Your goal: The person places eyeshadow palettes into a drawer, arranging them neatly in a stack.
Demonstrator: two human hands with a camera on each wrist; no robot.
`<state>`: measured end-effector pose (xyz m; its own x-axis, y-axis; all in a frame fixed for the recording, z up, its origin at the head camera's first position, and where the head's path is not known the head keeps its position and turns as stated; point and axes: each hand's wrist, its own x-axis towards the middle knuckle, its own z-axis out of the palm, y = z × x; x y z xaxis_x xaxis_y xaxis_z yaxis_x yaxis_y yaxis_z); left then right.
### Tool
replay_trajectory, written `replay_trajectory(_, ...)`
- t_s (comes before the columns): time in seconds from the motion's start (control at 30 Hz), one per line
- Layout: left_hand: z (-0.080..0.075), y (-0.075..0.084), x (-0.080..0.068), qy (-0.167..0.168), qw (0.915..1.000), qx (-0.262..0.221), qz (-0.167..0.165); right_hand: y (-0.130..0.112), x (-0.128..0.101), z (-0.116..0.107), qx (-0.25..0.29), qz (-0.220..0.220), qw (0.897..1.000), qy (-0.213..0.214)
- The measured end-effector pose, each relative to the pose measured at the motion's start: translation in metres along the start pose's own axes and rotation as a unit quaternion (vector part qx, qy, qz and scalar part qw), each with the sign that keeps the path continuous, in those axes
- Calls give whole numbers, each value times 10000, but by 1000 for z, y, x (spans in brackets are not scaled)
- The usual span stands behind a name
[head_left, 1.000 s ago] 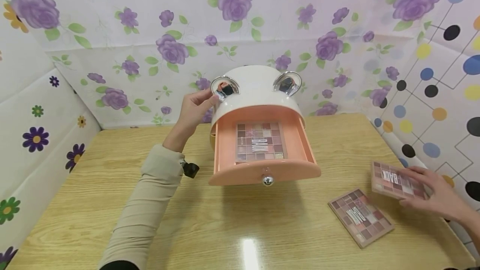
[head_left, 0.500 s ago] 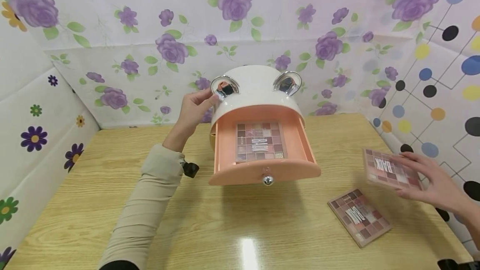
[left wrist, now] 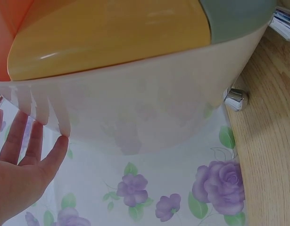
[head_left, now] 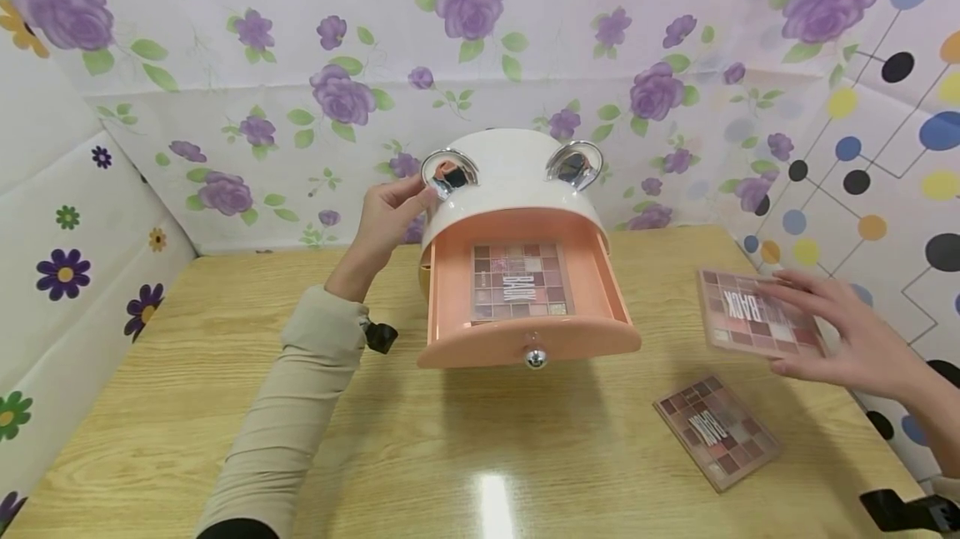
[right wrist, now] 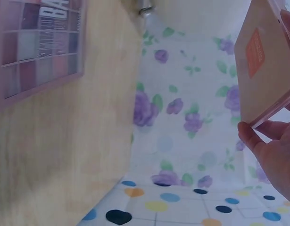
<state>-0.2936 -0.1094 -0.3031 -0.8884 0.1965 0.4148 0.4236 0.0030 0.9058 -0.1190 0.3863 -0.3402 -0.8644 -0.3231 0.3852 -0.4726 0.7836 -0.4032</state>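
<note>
Your left hand (head_left: 390, 218) rests against the upper left side of the white organiser (head_left: 510, 177), fingers touching just by its chrome ear-shaped handle (head_left: 448, 172). The pink drawer (head_left: 525, 331) stands pulled out, with one eyeshadow palette (head_left: 519, 281) lying flat inside it. Your right hand (head_left: 847, 331) holds a second palette (head_left: 753, 324) lifted off the wooden table (head_left: 225, 406), well to the right of the drawer. A third palette (head_left: 714, 431) lies flat on the table below that hand.

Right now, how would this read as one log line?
left hand: on organizer | right hand: holds palette aloft | drawer: open
</note>
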Motion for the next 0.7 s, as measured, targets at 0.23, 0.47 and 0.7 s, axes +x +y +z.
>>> replay_trajectory(0.23,1,3,-1,35,10000,-5,-55,-16,17,-6,-136,-280,9995,30)
replay_trajectory(0.47,0,2,0,-10,10000,22,-54,-33,37,-11,-252,-632,9977,17)
replay_trajectory(0.7,0,2,0,-18,9999,68,-99,-48,56,-13,-322,-962,9948,-53)
